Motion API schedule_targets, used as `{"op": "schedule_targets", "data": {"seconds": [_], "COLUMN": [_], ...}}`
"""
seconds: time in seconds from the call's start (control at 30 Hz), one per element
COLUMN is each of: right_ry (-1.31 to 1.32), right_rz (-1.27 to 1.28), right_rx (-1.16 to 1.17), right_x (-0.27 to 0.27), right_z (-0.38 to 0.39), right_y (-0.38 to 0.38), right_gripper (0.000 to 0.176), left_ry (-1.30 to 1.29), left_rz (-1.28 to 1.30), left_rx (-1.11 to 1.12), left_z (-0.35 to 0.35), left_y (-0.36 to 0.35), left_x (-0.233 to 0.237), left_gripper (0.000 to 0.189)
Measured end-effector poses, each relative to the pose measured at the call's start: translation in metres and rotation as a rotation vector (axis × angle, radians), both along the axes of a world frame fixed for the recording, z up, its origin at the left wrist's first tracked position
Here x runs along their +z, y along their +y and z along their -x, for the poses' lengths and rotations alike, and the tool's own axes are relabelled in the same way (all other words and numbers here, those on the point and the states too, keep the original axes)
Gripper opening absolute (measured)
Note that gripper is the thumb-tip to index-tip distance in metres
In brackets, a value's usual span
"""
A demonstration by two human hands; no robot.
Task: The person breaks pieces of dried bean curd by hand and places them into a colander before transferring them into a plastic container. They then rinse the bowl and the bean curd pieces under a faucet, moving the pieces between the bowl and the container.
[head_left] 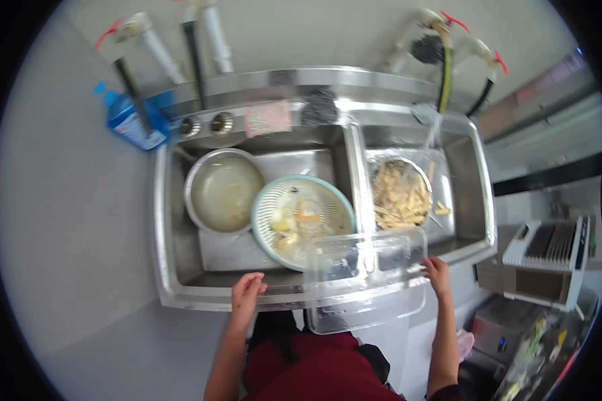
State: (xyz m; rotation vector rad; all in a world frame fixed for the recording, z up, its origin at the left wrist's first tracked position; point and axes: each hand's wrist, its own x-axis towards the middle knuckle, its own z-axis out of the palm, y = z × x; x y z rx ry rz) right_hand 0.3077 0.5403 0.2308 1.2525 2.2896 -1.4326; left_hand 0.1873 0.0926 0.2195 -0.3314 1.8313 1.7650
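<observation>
My right hand [436, 274] grips the right edge of a clear plastic container [368, 281], which is held over the front rim of the double sink [214, 294]. To the left, over the same rim, my left hand [248, 289] is apart from the container, its fingers bent and close together with nothing visible in them. Just behind the container, a pale blue-green colander [264, 230] holds some food pieces. A metal bowl of cloudy water [224, 194] sits at its left. In the right basin, pale strips [400, 194] fill a round container under running water.
A blue bottle [135, 123] stands left of the sink. A pink cloth [267, 118] and a dark scrubber [320, 109] lie on the back ledge. Hoses hang from taps with red handles. A white rack [548, 247] is at the right.
</observation>
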Motion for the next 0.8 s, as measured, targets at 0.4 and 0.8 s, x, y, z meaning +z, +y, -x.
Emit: {"op": "schedule_targets", "data": {"seconds": [0.4,0.8], "right_ry": [0.364,-0.278], "right_rz": [-0.496,-0.507], "right_rx": [0.364,0.956], "right_x": [0.057,-0.049], "right_z": [0.106,0.296], "right_y": [-0.090,-0.151], "right_gripper": [0.038,0.038], "left_ry": [-0.173,-0.477], "left_rz": [-0.230,-0.409], "left_rx": [0.737,0.870], "left_z": [0.060,0.108], "left_y": [-0.088,-0.067], "left_x": [-0.096,-0.174], "left_gripper": [0.042,0.061]}}
